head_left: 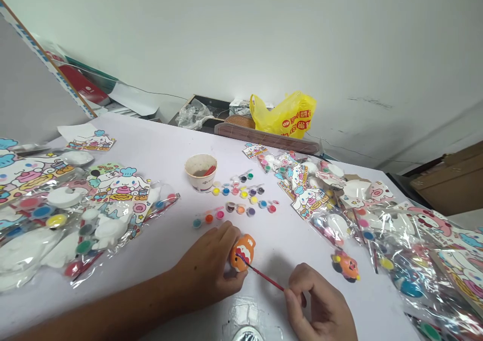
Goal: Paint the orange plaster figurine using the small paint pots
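Low in the middle of the head view, my left hand [211,265] is closed around a small orange painted figurine [247,243] with white, red and purple patches. My right hand [320,303] pinches a thin red paintbrush [268,279], and its dark tip touches the figurine's painted front. Beyond my hands stand several small paint pots [240,209] in rows, in many colours. Behind them is a paper cup [201,172] with murky liquid and a red object inside. To the right lies another painted figurine [346,266], orange-pink with yellow and black parts.
Clear bags of white figurines and paints [101,220] cover the left side. More such packets [339,220] spread along the right. At the back are a yellow plastic bag [285,117] and a crumpled clear bag [193,113]. Clear tape [245,311] lies near the front edge.
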A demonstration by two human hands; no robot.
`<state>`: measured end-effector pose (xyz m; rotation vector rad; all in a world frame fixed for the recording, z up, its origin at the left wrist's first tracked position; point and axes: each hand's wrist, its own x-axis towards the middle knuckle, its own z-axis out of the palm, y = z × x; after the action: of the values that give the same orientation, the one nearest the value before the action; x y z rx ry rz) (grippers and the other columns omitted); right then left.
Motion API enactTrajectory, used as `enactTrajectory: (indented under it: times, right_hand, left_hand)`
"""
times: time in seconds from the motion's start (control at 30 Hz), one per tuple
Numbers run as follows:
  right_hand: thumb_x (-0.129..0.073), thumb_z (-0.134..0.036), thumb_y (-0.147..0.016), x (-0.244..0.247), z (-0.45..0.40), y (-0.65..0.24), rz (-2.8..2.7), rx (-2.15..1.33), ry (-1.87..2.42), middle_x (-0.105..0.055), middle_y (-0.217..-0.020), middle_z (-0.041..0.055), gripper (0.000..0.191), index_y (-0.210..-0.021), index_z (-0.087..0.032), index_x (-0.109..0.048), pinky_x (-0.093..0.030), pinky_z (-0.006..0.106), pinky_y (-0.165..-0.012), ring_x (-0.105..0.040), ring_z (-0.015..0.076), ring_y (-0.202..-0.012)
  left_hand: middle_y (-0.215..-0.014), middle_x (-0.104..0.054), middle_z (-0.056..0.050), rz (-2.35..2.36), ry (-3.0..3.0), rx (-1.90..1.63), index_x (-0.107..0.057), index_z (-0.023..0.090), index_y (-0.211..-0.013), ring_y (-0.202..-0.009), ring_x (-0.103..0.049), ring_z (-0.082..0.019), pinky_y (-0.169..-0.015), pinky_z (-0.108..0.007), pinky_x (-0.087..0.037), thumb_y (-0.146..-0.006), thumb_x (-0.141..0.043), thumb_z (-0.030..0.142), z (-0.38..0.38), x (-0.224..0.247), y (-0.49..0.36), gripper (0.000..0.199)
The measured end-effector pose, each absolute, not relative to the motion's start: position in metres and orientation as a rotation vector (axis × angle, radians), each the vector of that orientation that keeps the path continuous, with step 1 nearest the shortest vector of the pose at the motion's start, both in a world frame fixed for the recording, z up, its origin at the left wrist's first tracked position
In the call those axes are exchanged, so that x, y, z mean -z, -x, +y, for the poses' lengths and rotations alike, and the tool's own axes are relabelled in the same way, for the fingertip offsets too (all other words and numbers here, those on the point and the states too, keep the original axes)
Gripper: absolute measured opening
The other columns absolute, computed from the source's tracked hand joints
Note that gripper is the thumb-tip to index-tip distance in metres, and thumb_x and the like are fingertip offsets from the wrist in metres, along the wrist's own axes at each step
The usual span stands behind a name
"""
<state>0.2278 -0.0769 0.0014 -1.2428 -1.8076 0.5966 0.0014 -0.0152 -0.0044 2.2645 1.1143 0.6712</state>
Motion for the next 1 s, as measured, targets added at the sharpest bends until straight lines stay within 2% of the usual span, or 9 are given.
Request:
enactTrajectory:
  times: [1.0]
  right_hand:
    - [-0.054,-0.013,-0.089,0.0055,-0.0774,-0.2298,-1.851,-0.602,1.256,-0.050,-0.061,-0.0023,0.022,-0.071,-0.022,-0.045,-0.040,0.022,-0.050,-0.049,0.0119,-0.053]
  left_hand:
    - [-0.092,-0.051,-0.001,1.101,-2.373,-0.529,-0.040,0.022,-0.097,-0.079,-0.048,-0.021,-0.072,-0.034,-0.038,-0.073,-0.056,0.013,-0.0189,0.0028,-0.0025,0.031]
